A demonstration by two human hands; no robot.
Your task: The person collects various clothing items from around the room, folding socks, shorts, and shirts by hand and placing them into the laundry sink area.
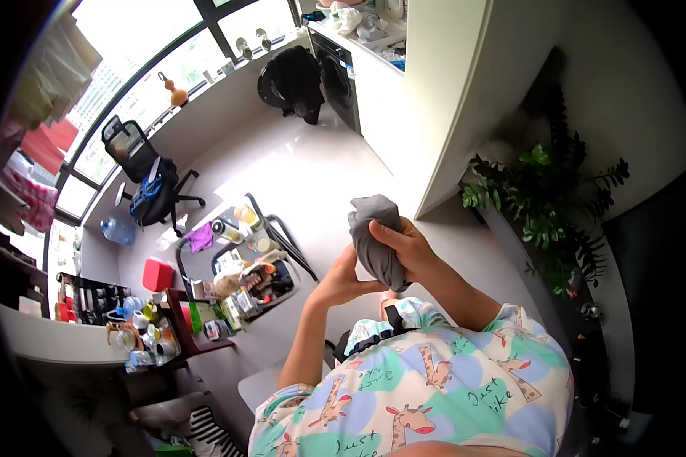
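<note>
Chair left, plant right (cloth held).

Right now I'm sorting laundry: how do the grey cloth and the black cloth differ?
The grey cloth is held in the left hand and right hand; the black cloth droops near the washer, unheld. The grey cloth is bundled compactly, the black cloth hangs loosely. Both look plain.

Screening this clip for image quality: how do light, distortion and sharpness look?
Head view: the window washes out nearly white, and glare whitens the floor; head view, right side: the plant sits in shadow; head view, edges: strong wide-lens curving and black corners; head view, centre: the grey cloth bundle, left hand and right hand look reasonably sharp.
</note>
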